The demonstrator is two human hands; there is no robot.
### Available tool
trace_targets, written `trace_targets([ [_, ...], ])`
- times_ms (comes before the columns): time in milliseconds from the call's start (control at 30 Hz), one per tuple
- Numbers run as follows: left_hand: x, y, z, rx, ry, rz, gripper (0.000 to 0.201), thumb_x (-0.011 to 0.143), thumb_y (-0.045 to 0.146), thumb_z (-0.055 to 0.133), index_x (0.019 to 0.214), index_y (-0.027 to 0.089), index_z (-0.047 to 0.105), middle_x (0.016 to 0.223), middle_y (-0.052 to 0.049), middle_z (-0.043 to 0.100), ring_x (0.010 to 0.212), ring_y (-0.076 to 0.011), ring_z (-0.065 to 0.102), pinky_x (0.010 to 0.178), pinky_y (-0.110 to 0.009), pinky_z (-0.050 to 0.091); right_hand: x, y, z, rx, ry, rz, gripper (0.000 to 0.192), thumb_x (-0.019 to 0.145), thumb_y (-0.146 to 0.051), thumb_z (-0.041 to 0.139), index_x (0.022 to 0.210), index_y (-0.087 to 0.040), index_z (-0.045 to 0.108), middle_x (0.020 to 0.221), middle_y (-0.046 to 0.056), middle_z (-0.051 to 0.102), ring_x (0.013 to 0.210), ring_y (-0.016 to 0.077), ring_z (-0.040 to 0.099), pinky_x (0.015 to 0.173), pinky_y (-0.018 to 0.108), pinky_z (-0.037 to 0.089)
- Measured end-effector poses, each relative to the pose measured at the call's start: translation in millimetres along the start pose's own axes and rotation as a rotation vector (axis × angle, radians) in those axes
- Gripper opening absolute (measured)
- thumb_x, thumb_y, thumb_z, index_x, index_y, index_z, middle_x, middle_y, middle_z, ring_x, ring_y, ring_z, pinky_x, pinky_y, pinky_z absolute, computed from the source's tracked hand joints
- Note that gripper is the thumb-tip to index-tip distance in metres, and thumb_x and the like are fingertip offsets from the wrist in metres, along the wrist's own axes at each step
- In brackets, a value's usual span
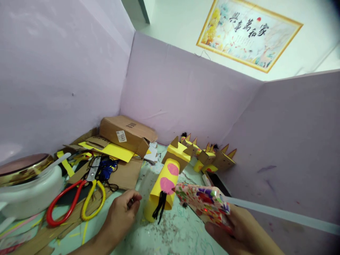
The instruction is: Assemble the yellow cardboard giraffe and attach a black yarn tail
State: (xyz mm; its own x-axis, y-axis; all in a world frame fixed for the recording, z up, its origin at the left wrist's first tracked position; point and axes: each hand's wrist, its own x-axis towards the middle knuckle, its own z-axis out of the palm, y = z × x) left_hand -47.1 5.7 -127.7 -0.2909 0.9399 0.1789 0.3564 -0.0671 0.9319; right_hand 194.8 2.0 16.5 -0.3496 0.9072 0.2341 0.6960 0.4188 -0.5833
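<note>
Right hand (239,230) grips a glue gun (204,202) wrapped in floral paper, fingers closed round its body, nozzle aimed at the yellow paper-tube animal (166,184) standing on the table (175,230). Left hand (120,212) rests just beside the tube's base, fingers curled together; whether they pinch anything cannot be told. For a clean bond, the left hand should steady the tube while the nozzle meets the black yarn tail (160,207); scissors (77,198) lie well to the left.

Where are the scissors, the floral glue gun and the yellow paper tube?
scissors (87,187): head view, near the pivot.
floral glue gun (205,202): head view, on its body.
yellow paper tube (166,184): head view, on a pink spot.
</note>
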Motion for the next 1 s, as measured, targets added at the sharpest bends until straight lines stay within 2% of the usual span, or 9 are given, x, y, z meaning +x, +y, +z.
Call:
trace_targets([
  [200, -1.3, -1.6, 1.7, 0.039, -0.033, -0.003, 0.015, 0.072, 0.024, 0.046, 0.07, 0.018, 0.059, 0.064, -0.002, 0.061, 0.064, -0.0183, 0.057, 0.059, -0.026, 0.042, 1.3, -5.8, -5.4, -0.012, 0.003, -0.057, 0.025, 0.075, -0.029, 0.055, 0.094, -0.025, 0.07, 0.092, 0.005, 0.071, 0.079, 0.0235, 0.066, 0.074, 0.032, 0.054],
  [400, -0.8, 0.8, 1.6, 0.04, -0.039, -0.005, 0.014, 0.072, 0.025, 0.045, 0.068, 0.018, 0.058, 0.063, -0.001, 0.06, 0.062, -0.0181, 0.056, 0.058, -0.025, 0.042, -1.5, 4.5, -11.6, 0.138, 0.017, 0.017, 0.034, 0.076, -0.029, 0.057, 0.108, -0.022, 0.063, 0.103, 0.007, 0.069, 0.088, 0.0246, 0.065, 0.078, 0.031, 0.053],
  [500, -1.7, 1.1, 1.4, 0.057, -0.046, -0.001, 0.015, 0.071, 0.025, 0.044, 0.068, 0.018, 0.057, 0.063, -0.001, 0.06, 0.063, -0.0184, 0.056, 0.059, -0.026, 0.042, -3.0, 6.6, -13.5, 0.193, 0.001, 0.048, 0.035, 0.076, -0.032, 0.057, 0.109, -0.021, 0.062, 0.102, 0.007, 0.069, 0.087, 0.0251, 0.065, 0.077, 0.031, 0.053],
  [633, -2.3, 1.1, 1.6, 0.078, -0.049, -0.007, 0.017, 0.071, 0.025, 0.043, 0.069, 0.018, 0.058, 0.064, -0.002, 0.061, 0.063, -0.0188, 0.057, 0.059, -0.027, 0.042, -4.8, 5.2, -8.1, 0.222, -0.006, 0.056, 0.029, 0.075, -0.035, 0.058, 0.099, -0.021, 0.066, 0.097, 0.007, 0.069, 0.085, 0.0254, 0.065, 0.078, 0.033, 0.053],
  [867, -0.9, -1.7, 2.3, 0.061, -0.055, -0.011, 0.017, 0.072, 0.027, 0.043, 0.07, 0.018, 0.057, 0.068, -0.004, 0.063, 0.068, -0.0202, 0.059, 0.063, -0.028, 0.044, -6.6, 4.7, -6.2, 0.224, 0.052, 0.082, 0.031, 0.073, -0.037, 0.06, 0.1, -0.023, 0.067, 0.096, 0.008, 0.07, 0.088, 0.0259, 0.065, 0.077, 0.032, 0.053],
  [1000, 0.3, -8.2, 4.0, 0.026, -0.037, -0.043, 0.021, 0.073, 0.032, 0.045, 0.081, 0.018, 0.059, 0.071, -0.004, 0.064, 0.067, -0.0201, 0.06, 0.063, -0.029, 0.045, -15.4, 22.2, -9.1, 0.235, 0.151, 0.174, 0.03, 0.066, -0.041, 0.065, 0.088, -0.022, 0.07, 0.083, 0.008, 0.07, 0.076, 0.0262, 0.065, 0.068, 0.032, 0.053],
])
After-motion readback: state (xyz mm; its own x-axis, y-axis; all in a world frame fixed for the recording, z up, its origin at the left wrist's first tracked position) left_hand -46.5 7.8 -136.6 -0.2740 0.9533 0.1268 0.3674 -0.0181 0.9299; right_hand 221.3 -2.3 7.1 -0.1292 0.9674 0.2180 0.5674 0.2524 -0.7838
